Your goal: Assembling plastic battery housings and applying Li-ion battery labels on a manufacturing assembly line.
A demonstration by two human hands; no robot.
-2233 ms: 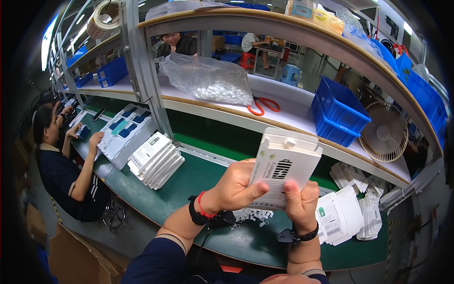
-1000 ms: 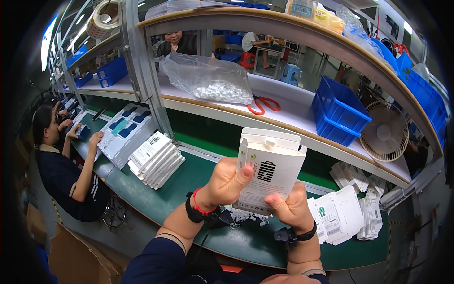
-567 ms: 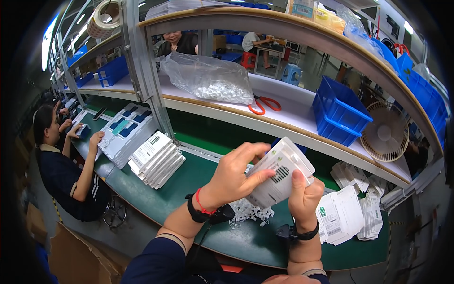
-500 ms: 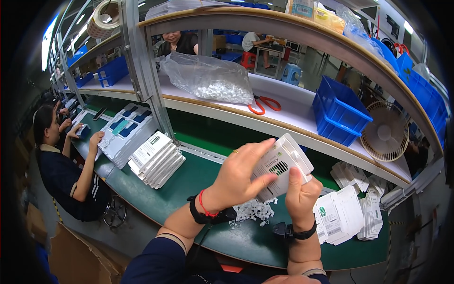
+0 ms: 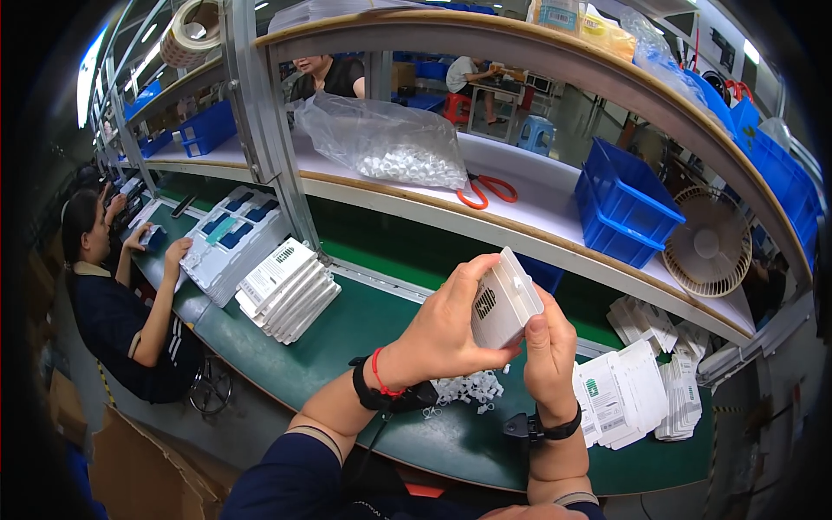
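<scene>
— Small white cardboard box [image 5: 501,303], what's changed with it?

— It has swung round since a couple of seconds ago. Then it was held up broad-face on, nearly flat to the camera; now it is tilted on edge, its end flap up at about one o'clock, the dark printed patch turned toward the left hand [image 5: 446,325]. I'd judge the box is being closed or turned to work on one end.

— Where is it?

— In the air over the long green bench [image 5: 347,334], above a little heap of small white plastic clips [image 5: 468,387].

— And the grip?

— Both hands are clamped on it. The left wraps its face from nine o'clock, fingers curled over the top edge. The right hand [image 5: 548,364] props it from five o'clock, thumb pressed up against the lower corner.

— Anything nearby?

— A stack of flat white printed cartons [image 5: 286,286] at nine o'clock, loose white leaflets [image 5: 620,394] at three.
</scene>
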